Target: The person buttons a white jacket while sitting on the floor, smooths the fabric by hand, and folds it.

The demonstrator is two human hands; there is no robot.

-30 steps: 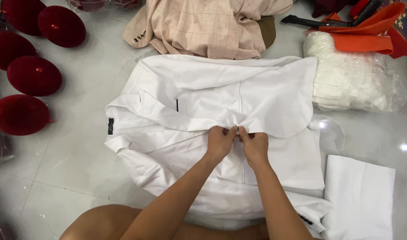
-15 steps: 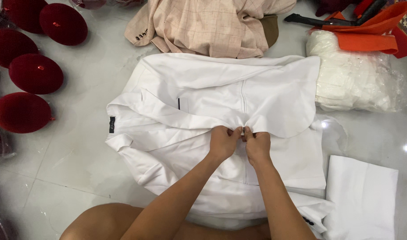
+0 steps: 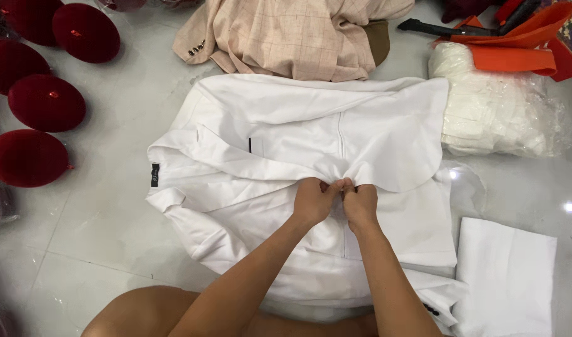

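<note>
A white jacket (image 3: 286,181) lies spread flat on the pale tiled floor (image 3: 105,218), collar toward nine o'clock, hem toward three o'clock. At its centre both hands meet. The left hand (image 3: 313,200) and the right hand (image 3: 359,203) sit knuckle to knuckle, each pinching the edge of the front panel where the overlapping flap crosses the body; the fingertips are curled in, so whether a button lies between them cannot be told.

Doing this well seems to call for keeping both front edges level and taut, so the cloth gathers only at the pinch and the lapel stays smooth. Small, even pulls from each hand should avoid dragging the sleeve folds at seven o'clock out of line.

Around it: a pink checked jacket (image 3: 292,34) at twelve o'clock, dark red round hats (image 3: 45,103) at ten o'clock, a clear-wrapped white bundle (image 3: 495,112) at two o'clock with orange cloth (image 3: 517,53) above it, and a folded white piece (image 3: 504,278) at four o'clock.
</note>
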